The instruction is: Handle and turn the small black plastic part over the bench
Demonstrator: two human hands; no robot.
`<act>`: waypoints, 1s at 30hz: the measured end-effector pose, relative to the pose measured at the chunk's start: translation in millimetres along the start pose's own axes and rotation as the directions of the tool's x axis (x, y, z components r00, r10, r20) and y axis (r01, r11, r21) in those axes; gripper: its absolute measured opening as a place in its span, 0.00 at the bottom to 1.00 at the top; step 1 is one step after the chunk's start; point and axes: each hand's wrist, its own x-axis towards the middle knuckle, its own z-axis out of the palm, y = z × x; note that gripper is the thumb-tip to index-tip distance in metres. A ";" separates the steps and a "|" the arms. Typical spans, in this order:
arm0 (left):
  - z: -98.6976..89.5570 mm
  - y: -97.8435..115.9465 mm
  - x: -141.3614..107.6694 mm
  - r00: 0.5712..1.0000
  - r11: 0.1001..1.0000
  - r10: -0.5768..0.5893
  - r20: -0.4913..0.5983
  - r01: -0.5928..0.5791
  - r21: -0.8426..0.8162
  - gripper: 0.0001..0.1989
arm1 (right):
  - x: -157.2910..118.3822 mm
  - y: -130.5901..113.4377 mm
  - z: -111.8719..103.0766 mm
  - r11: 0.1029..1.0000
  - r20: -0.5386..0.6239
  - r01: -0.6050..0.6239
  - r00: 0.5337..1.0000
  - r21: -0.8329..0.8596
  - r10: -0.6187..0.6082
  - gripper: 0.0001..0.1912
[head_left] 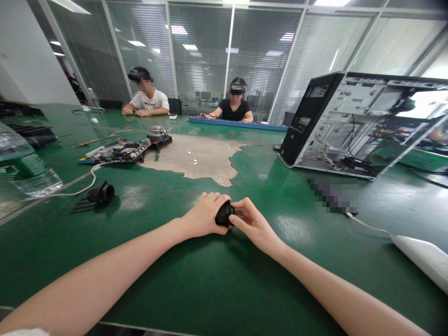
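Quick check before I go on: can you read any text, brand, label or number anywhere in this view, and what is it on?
None can be read.
Black part held by left hand and right hand: no visible marking.
Open computer case: front panels blurred.
Circuit board: print too small.
Blurred-out patch: unreadable.

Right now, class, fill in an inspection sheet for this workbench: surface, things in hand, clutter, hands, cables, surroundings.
Surface: green table, with a worn bare patch in the middle.
Things in hand: small black part, held between both hands just above the table.
Clutter: circuit board, black webcam, open computer case, clear plastic bottle, white device.
Hands: left hand wrapped around the part; right hand pinching it with its fingers.
Cables: white cable by the webcam; another runs to the white device.
Surroundings: two seated people at the far end, glass walls with blinds.
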 end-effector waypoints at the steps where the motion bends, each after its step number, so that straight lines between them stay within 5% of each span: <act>1: 0.2 0.1 0.0 1.000 1.000 -0.001 -0.002 0.001 0.000 0.26 | 0.7 0.0 0.0 1.000 -0.009 -0.013 1.000 -0.001 0.013 0.09; 24: -0.9 0.9 0.0 1.000 1.000 -0.014 0.010 0.014 -0.014 0.25 | 5.4 0.0 -2.5 0.996 -0.039 -0.088 0.995 0.006 0.088 0.13; 30: -2.2 1.2 -0.3 1.000 1.000 -0.009 0.017 0.009 -0.006 0.26 | 1.2 -1.8 -0.4 0.999 0.008 -0.010 1.000 0.045 0.009 0.12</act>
